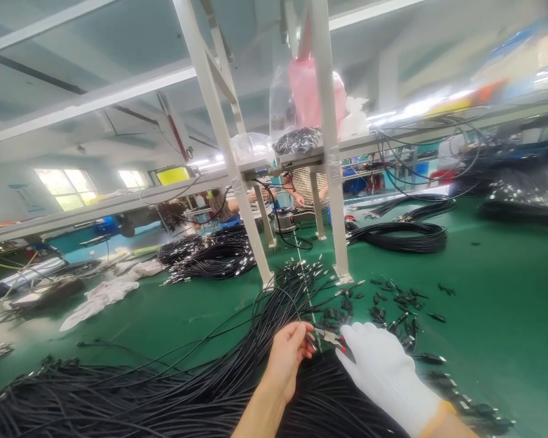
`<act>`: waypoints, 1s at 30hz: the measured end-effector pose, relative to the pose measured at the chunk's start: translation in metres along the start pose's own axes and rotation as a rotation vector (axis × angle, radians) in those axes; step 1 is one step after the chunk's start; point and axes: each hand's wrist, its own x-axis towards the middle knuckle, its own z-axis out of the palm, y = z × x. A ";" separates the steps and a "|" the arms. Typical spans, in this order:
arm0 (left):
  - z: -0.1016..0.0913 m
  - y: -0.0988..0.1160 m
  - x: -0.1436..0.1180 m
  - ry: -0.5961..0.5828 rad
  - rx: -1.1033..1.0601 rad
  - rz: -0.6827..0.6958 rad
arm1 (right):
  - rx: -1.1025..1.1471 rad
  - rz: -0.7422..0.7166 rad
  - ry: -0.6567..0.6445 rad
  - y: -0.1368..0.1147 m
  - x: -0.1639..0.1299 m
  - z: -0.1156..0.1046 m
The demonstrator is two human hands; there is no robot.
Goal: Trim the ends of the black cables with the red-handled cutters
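Note:
Bare and closed, my left hand (288,356) pinches a thin black cable (293,299) near its end. My right hand (381,365) wears a white glove and is wrapped round a pair of pliers (327,336) with red-edged handles. The metal jaws point left, close to my left fingers; whether they touch the cable I cannot tell. Beneath both hands spreads a large bundle of black cables (173,395), running up to silvery connector ends (305,274). Small black connector pieces (402,298) lie scattered right of the pliers.
White shelf legs (340,243) stand on the green table (497,286) ahead. Coiled cables (406,237) lie behind them on the right, more cable bundles (214,252) on the left. A white cloth (105,295) is at left. Co-workers' hands (299,199) show across the table.

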 end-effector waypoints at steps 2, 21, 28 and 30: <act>-0.001 0.000 0.001 -0.001 0.006 -0.004 | -0.002 -0.002 0.027 0.000 -0.001 0.002; -0.004 -0.004 0.004 -0.038 -0.013 -0.022 | -0.013 0.026 0.134 -0.003 0.000 0.003; -0.007 -0.006 0.004 -0.017 -0.029 -0.005 | 0.013 0.018 0.123 -0.002 -0.002 0.000; -0.008 -0.007 0.004 -0.010 -0.031 -0.004 | 0.017 0.021 0.115 -0.002 -0.001 -0.001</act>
